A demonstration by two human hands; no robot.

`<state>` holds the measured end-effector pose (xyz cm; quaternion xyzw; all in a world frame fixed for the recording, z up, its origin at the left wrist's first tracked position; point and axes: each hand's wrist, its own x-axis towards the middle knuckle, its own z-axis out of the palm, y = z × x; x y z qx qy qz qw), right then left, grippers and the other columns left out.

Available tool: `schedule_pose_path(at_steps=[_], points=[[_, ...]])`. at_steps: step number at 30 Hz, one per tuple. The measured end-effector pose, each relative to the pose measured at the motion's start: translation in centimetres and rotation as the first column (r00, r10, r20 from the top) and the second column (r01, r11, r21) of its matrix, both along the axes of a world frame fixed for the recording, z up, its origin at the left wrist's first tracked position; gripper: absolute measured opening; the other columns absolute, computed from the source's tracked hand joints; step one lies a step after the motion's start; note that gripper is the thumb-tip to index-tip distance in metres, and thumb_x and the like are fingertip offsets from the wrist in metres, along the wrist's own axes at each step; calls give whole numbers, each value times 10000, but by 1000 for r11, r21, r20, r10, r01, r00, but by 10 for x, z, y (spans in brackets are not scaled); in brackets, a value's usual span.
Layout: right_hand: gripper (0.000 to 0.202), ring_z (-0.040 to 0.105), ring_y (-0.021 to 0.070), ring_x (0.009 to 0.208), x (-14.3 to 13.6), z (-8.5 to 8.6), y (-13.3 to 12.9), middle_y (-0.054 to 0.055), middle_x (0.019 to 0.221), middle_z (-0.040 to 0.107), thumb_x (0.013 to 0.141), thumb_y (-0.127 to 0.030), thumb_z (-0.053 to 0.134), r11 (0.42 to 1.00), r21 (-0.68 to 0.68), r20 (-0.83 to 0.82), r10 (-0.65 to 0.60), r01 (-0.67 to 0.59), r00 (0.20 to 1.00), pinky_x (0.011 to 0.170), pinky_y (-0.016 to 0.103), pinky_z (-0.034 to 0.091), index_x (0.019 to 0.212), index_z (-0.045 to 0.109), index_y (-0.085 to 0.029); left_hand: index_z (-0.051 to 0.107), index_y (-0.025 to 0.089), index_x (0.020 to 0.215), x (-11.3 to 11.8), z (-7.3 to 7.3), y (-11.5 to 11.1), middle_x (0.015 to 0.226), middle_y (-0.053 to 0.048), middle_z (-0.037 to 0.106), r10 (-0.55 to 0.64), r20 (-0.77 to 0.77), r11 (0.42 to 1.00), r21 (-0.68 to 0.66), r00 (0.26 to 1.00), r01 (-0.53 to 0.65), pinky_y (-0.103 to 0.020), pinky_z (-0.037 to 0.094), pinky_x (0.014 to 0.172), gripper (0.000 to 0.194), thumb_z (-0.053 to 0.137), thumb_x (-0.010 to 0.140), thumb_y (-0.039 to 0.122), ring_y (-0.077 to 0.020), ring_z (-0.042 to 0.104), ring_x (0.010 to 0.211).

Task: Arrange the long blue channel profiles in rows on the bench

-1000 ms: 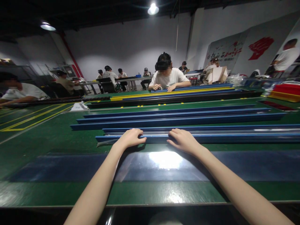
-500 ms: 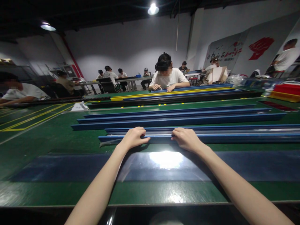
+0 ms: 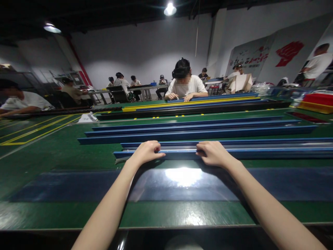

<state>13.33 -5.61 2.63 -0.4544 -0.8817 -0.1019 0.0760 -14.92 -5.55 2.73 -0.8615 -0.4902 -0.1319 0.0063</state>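
Note:
A long blue channel-shaped strip (image 3: 179, 155) lies crosswise in front of me, with a pale, shiny inside. Its left end shows, while the other end runs out of view on the right. My left hand (image 3: 147, 152) is closed on the strip near that left end, fingers curled over it and thumb along the front wall. Farther right, my right hand (image 3: 213, 153) grips the same strip with bent fingers; its fingertips are partly hidden. Between the strip and the table's near edge, a flat, glossy, see-through bluish sheet (image 3: 78, 185) lies under my forearms.
Beyond my hands, more blue strips (image 3: 197, 133) lie on the green table (image 3: 59, 156). Farther off are a black strip (image 3: 208, 109) and a yellow strip (image 3: 156, 106). A co-worker (image 3: 192, 86) leans over the opposite side. Red and yellow trays (image 3: 317, 101) stand at the right.
The blue strip in my hands has slid a little to the right. My right hand has moved right with it, while my left hand has stayed nearly in place.

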Motion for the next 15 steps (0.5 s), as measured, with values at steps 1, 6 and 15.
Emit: schedule_pose_path(at_steps=[1,6,15], points=[[180,561,145,684,-2,-1,-1,35,790,631,810,-284,452,1000,-6,-6,7,-7,1000,535,258,227,730,575,-179,556,170,652,-1,0,0,688,9,561,3,1,1000,-6,1000,-3,-213,301,545,272,562,757,421,-113,496,621],[272,545,159,784,-17,-13,-1,73,868,609,874,-367,398,995,16,-51,95,-95,994,608,251,303,822,572,-164,547,171,654,0,0,1,683,10,559,-6,4,1000,-18,1000,6,-214,296,544,303,537,772,450,-113,490,617],[173,534,154,775,-24,-22,7,68,832,599,845,-297,484,985,94,-38,152,-147,988,578,245,287,784,570,-160,540,175,654,-1,-2,2,691,6,557,-22,-15,1000,2,1000,22,-217,288,541,334,512,785,481,-116,488,621]])
